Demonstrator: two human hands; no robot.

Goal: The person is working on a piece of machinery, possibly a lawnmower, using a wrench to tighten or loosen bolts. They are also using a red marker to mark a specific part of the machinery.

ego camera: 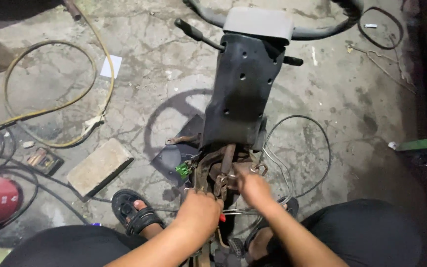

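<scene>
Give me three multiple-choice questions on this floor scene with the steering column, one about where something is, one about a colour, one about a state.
1. Where does the flat stone block lie?
A. left of the steering column
B. on top of the column
C. right of the column

2. What colour is the small connector near the column's lower end?
A. blue
B. green
C. white

3. How is the left hand?
A. flat on the floor
B. closed on a red-handled tool
C. raised, holding nothing

Answers: 1 A, the block sits by the sandalled foot; 2 B, it is bright green; 3 B, red shows beside the closed fingers.
</scene>
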